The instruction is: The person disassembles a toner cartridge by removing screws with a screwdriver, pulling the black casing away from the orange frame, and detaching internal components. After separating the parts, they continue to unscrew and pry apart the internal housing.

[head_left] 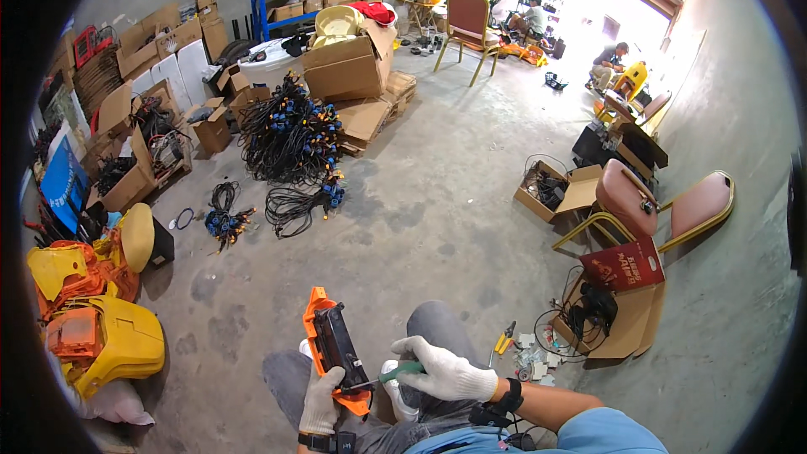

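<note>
My left hand, in a white work glove, grips the lower end of a long orange housing tilted over my lap. A black plastic unit is set along the housing's inner side. My right hand, gloved too, is closed round the green handle of a screwdriver. The screwdriver's thin shaft points left and reaches the lower end of the black unit, beside my left thumb. Where exactly the tip sits is too small to tell. My left fingers are partly hidden behind the housing.
Yellow-handled pliers lie on the floor at right, near small scattered parts and an open carton with cables. Yellow and orange shells are piled at left. Ahead stands a cable heap. Two people sit far off.
</note>
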{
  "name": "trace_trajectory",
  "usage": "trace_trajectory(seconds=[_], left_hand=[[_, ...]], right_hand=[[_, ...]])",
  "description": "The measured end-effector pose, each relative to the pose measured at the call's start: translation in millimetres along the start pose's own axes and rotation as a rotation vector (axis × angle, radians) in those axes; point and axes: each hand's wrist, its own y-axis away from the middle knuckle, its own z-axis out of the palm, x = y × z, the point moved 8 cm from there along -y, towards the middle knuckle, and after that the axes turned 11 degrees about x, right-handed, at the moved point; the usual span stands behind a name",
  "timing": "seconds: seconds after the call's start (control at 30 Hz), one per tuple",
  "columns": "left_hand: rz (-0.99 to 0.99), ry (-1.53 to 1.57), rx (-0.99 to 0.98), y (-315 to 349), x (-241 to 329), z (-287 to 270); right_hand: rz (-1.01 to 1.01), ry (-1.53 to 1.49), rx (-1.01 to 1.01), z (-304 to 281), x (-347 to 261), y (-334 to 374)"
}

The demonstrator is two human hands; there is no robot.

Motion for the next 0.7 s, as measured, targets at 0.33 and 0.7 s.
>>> trace_trajectory(seconds=[0.33, 0.7], left_hand=[[0.008, -0.053, 0.004, 4, 4, 5], [-0.015, -0.110, -0.003, -3, -5, -6]], right_hand=[[0.041, -0.004, -0.003, 0, -1, 2], [-0.004, -0.059, -0.007, 0, -1, 2]])
